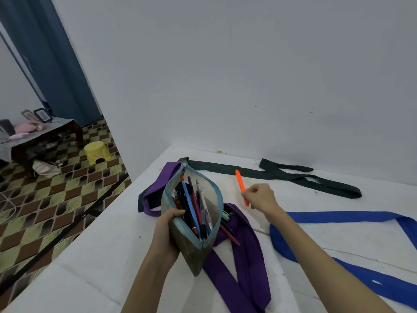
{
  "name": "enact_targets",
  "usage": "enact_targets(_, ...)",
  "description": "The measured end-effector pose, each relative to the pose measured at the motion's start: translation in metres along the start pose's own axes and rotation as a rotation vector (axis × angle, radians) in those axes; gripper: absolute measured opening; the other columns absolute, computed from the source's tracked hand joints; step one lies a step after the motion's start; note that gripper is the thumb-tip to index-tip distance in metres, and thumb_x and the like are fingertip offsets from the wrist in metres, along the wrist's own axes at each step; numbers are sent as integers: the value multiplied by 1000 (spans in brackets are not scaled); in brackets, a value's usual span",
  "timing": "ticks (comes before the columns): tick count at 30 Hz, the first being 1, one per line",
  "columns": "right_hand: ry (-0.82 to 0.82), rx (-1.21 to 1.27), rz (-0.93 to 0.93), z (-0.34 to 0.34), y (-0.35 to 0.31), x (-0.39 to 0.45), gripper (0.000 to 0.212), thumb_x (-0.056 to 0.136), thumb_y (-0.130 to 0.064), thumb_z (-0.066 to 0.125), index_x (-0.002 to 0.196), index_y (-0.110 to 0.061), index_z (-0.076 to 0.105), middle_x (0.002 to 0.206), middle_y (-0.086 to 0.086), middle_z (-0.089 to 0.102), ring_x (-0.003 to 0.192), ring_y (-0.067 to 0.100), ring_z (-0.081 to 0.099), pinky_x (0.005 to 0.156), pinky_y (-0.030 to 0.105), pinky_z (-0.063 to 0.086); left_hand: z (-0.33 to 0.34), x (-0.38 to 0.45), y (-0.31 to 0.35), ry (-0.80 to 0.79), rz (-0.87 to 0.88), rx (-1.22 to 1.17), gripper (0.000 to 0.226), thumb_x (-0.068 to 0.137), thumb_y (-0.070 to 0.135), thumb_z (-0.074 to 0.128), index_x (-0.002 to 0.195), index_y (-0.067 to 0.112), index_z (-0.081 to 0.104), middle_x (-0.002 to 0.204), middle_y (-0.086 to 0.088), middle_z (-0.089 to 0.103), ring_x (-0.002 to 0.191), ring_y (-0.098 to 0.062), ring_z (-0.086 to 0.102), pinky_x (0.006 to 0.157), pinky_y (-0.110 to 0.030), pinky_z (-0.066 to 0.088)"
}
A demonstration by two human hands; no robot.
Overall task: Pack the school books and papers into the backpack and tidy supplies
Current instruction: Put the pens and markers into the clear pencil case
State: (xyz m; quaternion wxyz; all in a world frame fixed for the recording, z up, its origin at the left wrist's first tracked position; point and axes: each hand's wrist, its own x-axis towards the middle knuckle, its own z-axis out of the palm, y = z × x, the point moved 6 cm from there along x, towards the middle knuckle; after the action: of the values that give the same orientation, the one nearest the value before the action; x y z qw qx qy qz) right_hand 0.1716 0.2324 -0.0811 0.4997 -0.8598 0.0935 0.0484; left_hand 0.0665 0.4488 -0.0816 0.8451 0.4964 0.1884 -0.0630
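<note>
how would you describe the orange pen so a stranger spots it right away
Start at the white table against the wall, then find the open pencil pouch held in the left hand. Just right of it, the right hand pinches the orange pen, the only bright orange thing, outside the pouch.

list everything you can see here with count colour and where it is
pencil case: 1, grey mesh with light blue zip, open, held over the table's left part
pens in case: several, blue, red, black, standing inside
orange pen: 1, in the right hand
loose pens: a few, green and red, on the purple strap beside the case
purple strap: 1, under the case
dark green strap: 1, far side near the wall
blue strap: 1, right side
table: 1, white
yellow stool: 1, on the tiled floor
left hand: grips the case
right hand: pinches the orange pen
</note>
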Motion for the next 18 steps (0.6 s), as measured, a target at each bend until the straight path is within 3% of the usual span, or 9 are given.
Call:
enact_targets(2, -48, 301, -45, -21, -23, -15, 13, 87, -5, 60, 83, 5, 66, 65, 10, 59, 49, 14, 42, 45, 19, 35, 3, 1, -1, -5, -5, 7, 57, 56, 21, 62, 112, 11, 59, 91, -15, 64, 85, -29, 61, 64, -34, 51)
enact_targets(4, -149, 365, -160, -43, -54, -34, 14, 85, -7, 63, 85, 5, 69, 59, 7, 57, 47, 13, 39, 45, 18, 32, 10, 3, -3, -24, -21, 0, 46, 68, 21, 61, 113, 10, 58, 93, -15, 63, 85, -29, 60, 66, -35, 49)
enact_targets(6, -289, 255, -248, -55, -80, -54, 15, 84, -10, 66, 85, 4, 71, 57, 6, 56, 46, 11, 37, 45, 18, 31, 18, 4, -6, -31, -32, 4, 39, 75, 19, 57, 114, 10, 58, 93, -15, 64, 85, -29, 60, 65, -34, 49)
enact_targets(9, -420, -32, -272, -57, -95, -72, 13, 83, -11, 68, 87, 0, 73, 58, 6, 58, 51, 11, 42, 45, 16, 33, 30, 6, -13, -49, -54, 13, 56, 59, 21, 65, 114, 10, 60, 96, -16, 66, 90, -31, 62, 68, -35, 51)
enact_targets(14, -238, -353, -330, -40, -94, -78, 14, 83, -16, 69, 85, -2, 70, 57, 0, 62, 44, 4, 52, 47, 14, 43, 53, 6, -22, -111, -82, 8, 56, 57, 20, 63, 111, 5, 63, 89, -17, 68, 84, -31, 62, 72, -37, 52)
enact_targets(18, -292, -390, -360, -20, -90, -86, 23, 84, -29, 68, 87, -6, 70, 54, -3, 59, 40, 3, 52, 45, 11, 40, 62, 1, -27, -145, -91, 34, 52, 62, 20, 58, 111, 3, 65, 94, -19, 68, 86, -32, 62, 76, -37, 50)
